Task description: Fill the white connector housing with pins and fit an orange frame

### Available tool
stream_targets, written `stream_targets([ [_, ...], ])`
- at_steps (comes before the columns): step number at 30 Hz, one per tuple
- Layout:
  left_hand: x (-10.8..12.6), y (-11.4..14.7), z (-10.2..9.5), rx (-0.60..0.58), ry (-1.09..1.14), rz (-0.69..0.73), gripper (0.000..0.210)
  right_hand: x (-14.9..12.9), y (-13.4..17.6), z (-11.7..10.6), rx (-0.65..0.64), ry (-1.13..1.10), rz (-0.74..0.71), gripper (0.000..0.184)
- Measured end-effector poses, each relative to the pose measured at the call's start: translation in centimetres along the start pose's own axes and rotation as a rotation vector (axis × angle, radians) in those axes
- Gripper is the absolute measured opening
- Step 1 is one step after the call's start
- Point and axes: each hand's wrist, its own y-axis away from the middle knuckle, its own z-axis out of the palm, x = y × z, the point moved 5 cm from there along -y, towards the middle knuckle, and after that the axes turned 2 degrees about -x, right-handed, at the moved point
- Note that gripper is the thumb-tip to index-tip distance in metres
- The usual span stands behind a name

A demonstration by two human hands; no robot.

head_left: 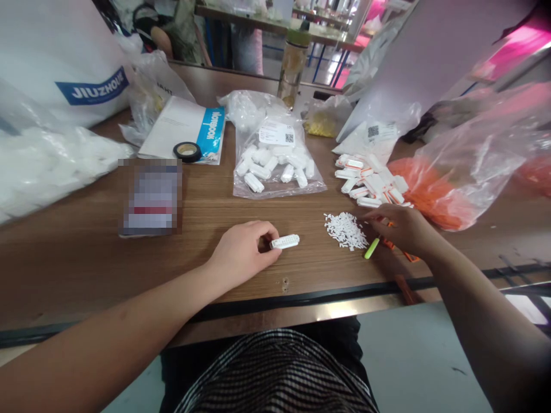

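My left hand (pixel 247 252) pinches one end of a white plastic connector housing (pixel 286 241) just above the table, its rows of small holes facing up. My right hand (pixel 400 229) is at the right edge of a pile of tiny white pegs (pixel 345 231), fingers drawn together. What its fingertips hold, if anything, is too small to make out. Under that hand lie a tool with a lime-green end (pixel 372 248) and some orange pieces (pixel 411 256), partly hidden. Behind it is a heap of white housings with orange strips (pixel 372 180).
A clear bag of white housings (pixel 275 155) lies at the back middle. A bag of orange parts (pixel 447 186) is on the right. To the left are a blurred-out flat object (pixel 151 198), a notebook (pixel 172 126) with black tape (pixel 187 151), and a bottle (pixel 293 69) stands behind.
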Motion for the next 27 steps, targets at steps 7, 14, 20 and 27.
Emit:
stream_targets([
  [7,0.1,0.0,0.0,-0.002,-0.01,-0.003,0.01,1.0,0.3,-0.1,-0.004,-0.004,0.185,0.024],
  [14,-0.1,0.0,0.0,0.004,-0.011,0.005,0.01,0.9,0.2,0.5,-0.046,0.018,0.273,0.018],
  [20,-0.1,0.0,0.1,0.007,-0.012,0.003,0.009,1.0,0.2,-0.2,0.0,0.003,0.347,0.02],
  [27,0.0,-0.1,0.0,0.013,-0.001,0.005,0.009,1.5,-0.3,0.2,-0.033,-0.119,0.097,0.02],
])
